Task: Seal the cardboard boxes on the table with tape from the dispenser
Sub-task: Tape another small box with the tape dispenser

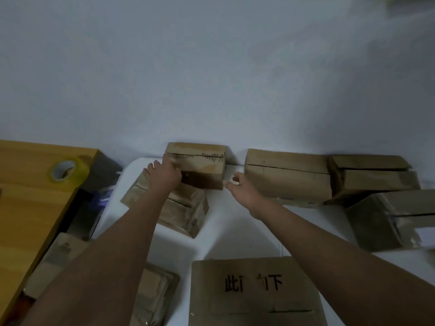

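My left hand is gripping the small brown cardboard box by its left end; my right hand is hovering unclenched beside it. The box is likely light and stiff: both ends are suiting the grasp.

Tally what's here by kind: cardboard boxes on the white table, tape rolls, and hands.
Cardboard boxes: 7
Tape rolls: 1
Hands: 2, left hand and right hand
Total: 10
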The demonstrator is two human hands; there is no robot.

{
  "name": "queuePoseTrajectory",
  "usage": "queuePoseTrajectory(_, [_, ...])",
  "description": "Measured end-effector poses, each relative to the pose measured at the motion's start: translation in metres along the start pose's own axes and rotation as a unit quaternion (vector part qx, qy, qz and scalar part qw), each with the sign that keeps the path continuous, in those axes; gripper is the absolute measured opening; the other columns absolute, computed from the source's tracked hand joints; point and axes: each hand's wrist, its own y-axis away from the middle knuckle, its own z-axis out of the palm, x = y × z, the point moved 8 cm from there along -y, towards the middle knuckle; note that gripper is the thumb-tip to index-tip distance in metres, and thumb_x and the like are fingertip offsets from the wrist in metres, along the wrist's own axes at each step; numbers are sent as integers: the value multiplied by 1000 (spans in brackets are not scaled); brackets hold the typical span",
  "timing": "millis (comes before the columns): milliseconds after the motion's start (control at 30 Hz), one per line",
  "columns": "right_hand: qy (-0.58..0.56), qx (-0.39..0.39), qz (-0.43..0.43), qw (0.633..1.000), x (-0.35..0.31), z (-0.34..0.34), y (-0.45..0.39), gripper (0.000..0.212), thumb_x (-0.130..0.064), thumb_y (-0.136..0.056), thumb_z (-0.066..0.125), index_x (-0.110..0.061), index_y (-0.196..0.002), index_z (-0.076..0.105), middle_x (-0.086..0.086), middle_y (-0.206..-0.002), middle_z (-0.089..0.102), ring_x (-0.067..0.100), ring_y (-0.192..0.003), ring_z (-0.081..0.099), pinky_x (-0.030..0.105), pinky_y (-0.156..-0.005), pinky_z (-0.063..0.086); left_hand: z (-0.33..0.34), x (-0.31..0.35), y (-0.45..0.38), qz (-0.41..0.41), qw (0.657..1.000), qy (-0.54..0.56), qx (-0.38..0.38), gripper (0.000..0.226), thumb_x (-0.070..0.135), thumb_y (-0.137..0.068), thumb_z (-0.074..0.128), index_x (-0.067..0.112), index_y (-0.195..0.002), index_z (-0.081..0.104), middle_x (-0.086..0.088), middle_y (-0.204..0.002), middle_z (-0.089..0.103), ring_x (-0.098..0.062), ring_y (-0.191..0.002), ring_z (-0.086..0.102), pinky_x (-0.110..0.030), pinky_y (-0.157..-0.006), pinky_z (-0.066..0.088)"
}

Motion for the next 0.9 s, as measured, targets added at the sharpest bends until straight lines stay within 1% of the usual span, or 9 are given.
queuePoseTrajectory(100, [-25, -24, 30, 999, 3, 10, -18, 73, -42, -99, 50, -19, -156, 11, 2, -161, 21, 24, -145, 25, 36, -111, 27, 7, 0, -8, 9, 1000, 19, -23, 61, 26, -97, 45, 15, -152, 22, -20, -136, 50, -39, -130, 43, -50, -115, 19])
queuePoseTrajectory(267, [-116, -13, 48, 992, 15, 7, -30, 68, -39, -97, 56, -26, -154, 22, 1, -157, 30, 25, -140, 33, 40, -114, 29, -1, 9, 0, 35, 980, 193, 31, 51, 21, -99, 50, 16, -148, 35, -20, -132, 49, -35, -119, 51, -41, -98, 42])
queuePoseTrajectory(433, [-185, 38, -31, 981, 0, -11, -12, 53, -29, -97, 56, -24, -147, 37, -8, -146, 42, 12, -132, 41, 36, -111, 33, -33, 22, 16, 22, 946, 303, 112, 48, 31, -101, 51, 14, -145, 44, -16, -138, 46, -31, -127, 46, -45, -107, 43])
queuePoseTrajectory(600, [-226, 139, -112, 958, -20, -51, 30, 32, -26, -93, 61, -34, -124, 60, 1, -135, 51, 10, -119, 55, 34, -105, 44, -71, 39, 54, 25, 889, 421, 178, 24, 34, -101, 50, 27, -120, 62, -1, -124, 57, -13, -104, 57, -36, -98, 50])
queuePoseTrajectory(667, [-245, 162, -129, 947, -22, -75, 57, 30, -19, -96, 59, -29, -124, 61, -1, -130, 57, 9, -116, 56, 28, -102, 44, -81, 51, 75, 27, 867, 464, 182, 15, 38, -99, 51, 35, -111, 60, 3, -121, 58, -9, -100, 57, -33, -93, 50])
queuePoseTrajectory(733, [-232, 173, -156, 944, -20, -96, 87, 31, -17, -98, 55, -23, -128, 60, -6, -129, 57, 4, -114, 55, 20, -96, 44, -81, 68, 99, 44, 853, 492, 171, 12, 37, -98, 55, 35, -107, 63, 7, -116, 61, -4, -98, 57, -28, -88, 50])
queuePoseTrajectory(800, [-189, 160, -178, 952, -13, -105, 107, 34, -18, -98, 54, -23, -132, 58, -11, -137, 48, -3, -115, 50, 15, -94, 42, -72, 94, 127, 112, 872, 447, 164, 14, 33, -98, 56, 32, -109, 65, 7, -116, 59, 0, -97, 57, -23, -87, 47])
queuePoseTrajectory(833, [-179, 158, -171, 956, -5, -108, 111, 38, -20, -98, 54, -24, -136, 54, -12, -144, 40, -2, -118, 47, 18, -95, 41, -64, 106, 138, 156, 885, 407, 165, 19, 34, -100, 54, 31, -115, 64, 5, -120, 55, -3, -101, 56, -24, -91, 46])
queuePoseTrajectory(900, [-178, 160, -117, 964, 22, -110, 117, 46, -24, -100, 52, -29, -144, 42, -11, -151, 30, 6, -123, 40, 24, -92, 41, -46, 117, 149, 192, 900, 360, 156, 35, 40, -101, 48, 27, -134, 54, -3, -133, 47, -19, -121, 50, -38, -107, 39])
